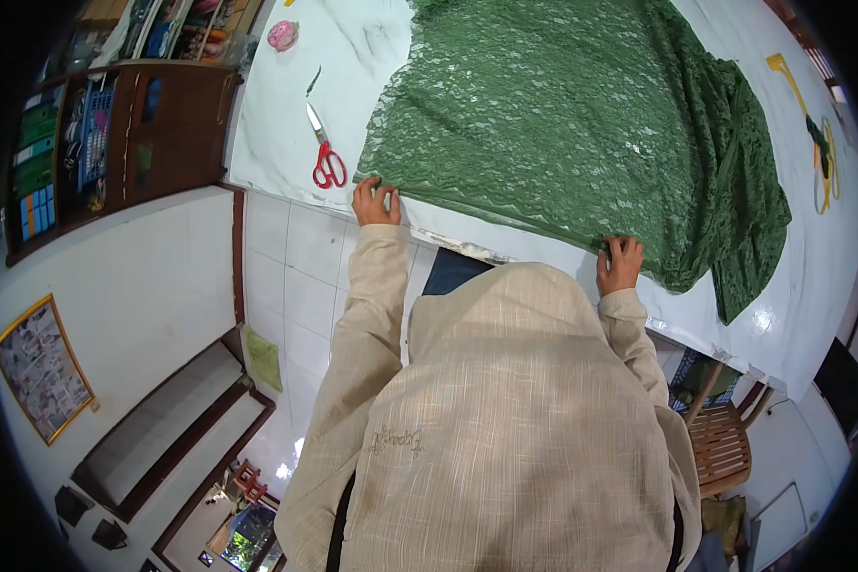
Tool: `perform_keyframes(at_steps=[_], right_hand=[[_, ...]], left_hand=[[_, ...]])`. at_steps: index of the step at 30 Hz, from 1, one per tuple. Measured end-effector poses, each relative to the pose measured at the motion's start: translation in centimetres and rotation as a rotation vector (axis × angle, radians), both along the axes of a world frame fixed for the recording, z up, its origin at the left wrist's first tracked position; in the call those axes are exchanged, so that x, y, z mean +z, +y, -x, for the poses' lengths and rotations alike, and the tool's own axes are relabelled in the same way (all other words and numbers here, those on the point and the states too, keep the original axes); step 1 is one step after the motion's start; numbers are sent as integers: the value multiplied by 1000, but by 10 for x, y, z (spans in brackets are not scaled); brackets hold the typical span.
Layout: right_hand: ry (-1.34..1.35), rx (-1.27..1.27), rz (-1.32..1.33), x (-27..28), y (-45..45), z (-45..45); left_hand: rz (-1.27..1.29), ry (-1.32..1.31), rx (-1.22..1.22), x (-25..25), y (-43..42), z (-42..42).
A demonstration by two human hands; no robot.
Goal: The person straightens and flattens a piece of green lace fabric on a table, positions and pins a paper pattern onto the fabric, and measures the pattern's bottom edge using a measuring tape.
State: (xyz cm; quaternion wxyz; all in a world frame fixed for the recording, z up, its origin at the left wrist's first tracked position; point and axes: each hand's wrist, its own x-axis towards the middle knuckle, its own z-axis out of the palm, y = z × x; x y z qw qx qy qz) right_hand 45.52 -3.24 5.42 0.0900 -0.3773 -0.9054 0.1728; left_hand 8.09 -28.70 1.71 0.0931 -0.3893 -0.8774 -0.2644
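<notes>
Green lace fabric (pixel 534 114) lies spread over the white table, its near edge running close to the table's front edge. At the near left corner of the lace, my left hand (pixel 377 202) has its fingers bent over the edge, gripping it. Farther along that same edge, my right hand (pixel 622 263) also pinches the lace between thumb and fingers. Scissors with red handles (pixel 326 157) rest just beyond my left hand, blades slightly apart and pointing away. To the right, the lace is bunched in loose folds.
On the white table (pixel 267 133) are a pink round object (pixel 282 36) and a thin green scrap (pixel 314 80). A yellow ruler-like piece (pixel 786 81) and a yellow looped strip (pixel 829 172) lie at right. A wooden chair (pixel 720 443) stands near the right side; a brown cabinet (pixel 176 133) is at left.
</notes>
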Motion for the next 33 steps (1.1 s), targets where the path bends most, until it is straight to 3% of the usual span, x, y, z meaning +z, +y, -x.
perform_keyframes(at_steps=[7, 13, 22, 27, 33], right_hand=[[128, -10, -28, -11, -2, -9], [101, -91, -82, -11, 1, -25], [55, -157, -74, -6, -4, -47], [33, -201, -88, -4, -5, -44], [71, -240, -74, -11, 3, -41]], left_hand=[[-10, 80, -22, 2, 5, 2], [8, 111, -94, -4, 7, 4], [133, 31, 24, 2, 12, -4], [89, 58, -107, 2, 23, -14], [98, 110, -85, 5, 28, -24]])
